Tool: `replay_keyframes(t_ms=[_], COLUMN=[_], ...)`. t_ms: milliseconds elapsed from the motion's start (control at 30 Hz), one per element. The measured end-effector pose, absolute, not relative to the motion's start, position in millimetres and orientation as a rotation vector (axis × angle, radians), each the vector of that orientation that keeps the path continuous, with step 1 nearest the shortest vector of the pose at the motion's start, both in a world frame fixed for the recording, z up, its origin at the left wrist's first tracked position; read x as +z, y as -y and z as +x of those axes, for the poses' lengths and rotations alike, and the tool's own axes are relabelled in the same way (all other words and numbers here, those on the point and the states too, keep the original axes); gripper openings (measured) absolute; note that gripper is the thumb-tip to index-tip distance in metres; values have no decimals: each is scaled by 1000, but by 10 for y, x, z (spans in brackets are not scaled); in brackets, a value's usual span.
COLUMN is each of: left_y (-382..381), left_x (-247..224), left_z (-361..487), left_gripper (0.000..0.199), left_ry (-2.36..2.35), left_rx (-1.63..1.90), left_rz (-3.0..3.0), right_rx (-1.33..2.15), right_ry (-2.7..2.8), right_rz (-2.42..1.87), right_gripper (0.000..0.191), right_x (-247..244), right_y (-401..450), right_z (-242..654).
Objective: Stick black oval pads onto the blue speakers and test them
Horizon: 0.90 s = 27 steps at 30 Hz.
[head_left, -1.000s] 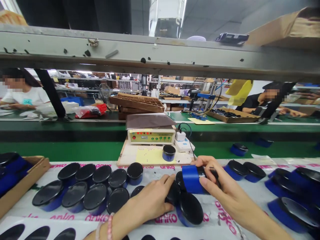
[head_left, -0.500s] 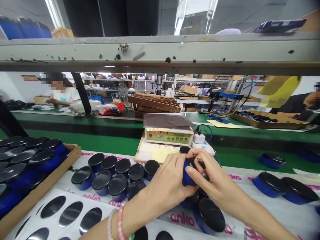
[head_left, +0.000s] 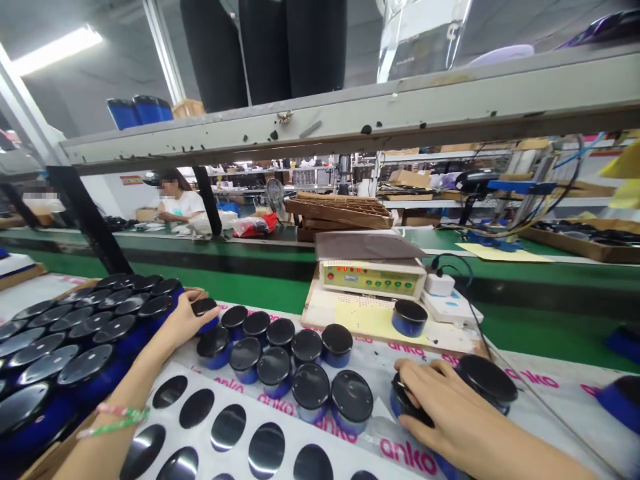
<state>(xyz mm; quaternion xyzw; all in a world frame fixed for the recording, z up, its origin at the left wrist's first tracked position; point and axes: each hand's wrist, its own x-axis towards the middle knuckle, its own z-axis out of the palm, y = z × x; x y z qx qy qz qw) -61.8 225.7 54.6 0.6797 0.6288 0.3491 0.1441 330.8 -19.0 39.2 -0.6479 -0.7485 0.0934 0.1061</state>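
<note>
My left hand (head_left: 181,323) grips a round blue part with a glossy black top (head_left: 204,307), at the left end of the rows beside the cardboard box. On the right, my right hand (head_left: 443,397) has its fingers around another black-topped blue part (head_left: 401,397), partly hidden by the hand. Between the hands stand rows of the same parts (head_left: 274,367), black tops up. One more part (head_left: 487,380) lies just beyond my right hand. In front lies a white sheet of round black stickers (head_left: 229,427).
A cardboard box (head_left: 202,293) full of these parts fills the left. Behind, a tester box with red lights (head_left: 373,279) sits on a board with a single part (head_left: 409,318). A cable (head_left: 545,410) crosses the right side. A shelf (head_left: 350,120) spans overhead; a person (head_left: 185,203) sits far back.
My hands, together on one part before, are now apart: the left out at the rows' left end with a part, the right on another part. My view has turned left.
</note>
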Motion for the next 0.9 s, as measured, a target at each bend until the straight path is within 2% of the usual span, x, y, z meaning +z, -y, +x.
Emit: replay_keyframes(t_ms=[133, 333, 500, 600, 767, 900], left_y=[-2239, -1832, -1186, -952, -840, -842], left_x=[363, 720, 834, 809, 732, 624], left_z=[-676, -36, 856, 1198, 1562, 1974], left_gripper=[40, 49, 23, 16, 23, 54], left_ry=[-1720, -1481, -894, -621, -403, -224], left_rx=[874, 986, 711, 558, 374, 240], left_rz=[2091, 2377, 2601, 2630, 2683, 2658], right_rx=[264, 444, 454, 452, 195, 269], right_ry=[2240, 2089, 2216, 2213, 1872, 1791], right_rz=[-1842, -1777, -1778, -1800, -2061, -2308], right_gripper=[11, 13, 16, 16, 16, 16], right_x=[484, 630, 584, 711, 997, 782], right_y=[138, 150, 108, 194, 639, 966], right_z=[3236, 3327, 3256, 3271, 3694, 4018])
